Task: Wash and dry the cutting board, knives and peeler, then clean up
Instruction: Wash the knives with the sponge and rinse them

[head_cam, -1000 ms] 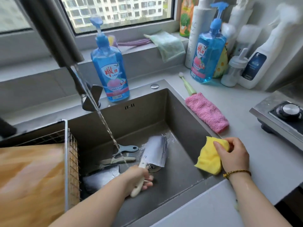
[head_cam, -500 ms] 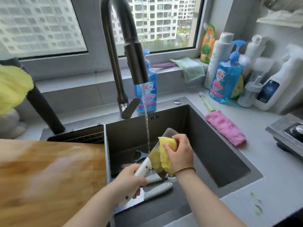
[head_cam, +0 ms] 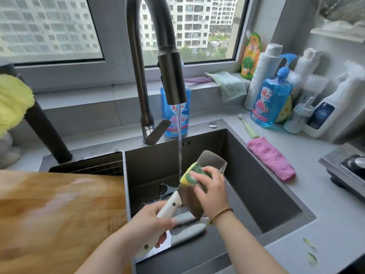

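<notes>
My right hand (head_cam: 212, 192), off the counter (head_cam: 325, 204) now, clamps the sponge (head_cam: 192, 175) onto the cleaver (head_cam: 212, 160) my left hand (head_cam: 152, 220) grips: scrubbing begins

A wide window (head_cam: 49, 26) shows daylit apartment blocks (head_cam: 197, 20) above the grey countertop (head_cam: 325, 214).

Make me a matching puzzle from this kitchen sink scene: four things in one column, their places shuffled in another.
Things:
1. wide steel cleaver with a white handle
2. yellow and green sponge
3. pink folded cloth
4. wooden cutting board

Places:
A. on the grey counter, right of the sink
B. left of the sink
C. held by its handle in the left hand
D. pressed on the blade by the right hand

Pairs: 1-C, 2-D, 3-A, 4-B.
</notes>
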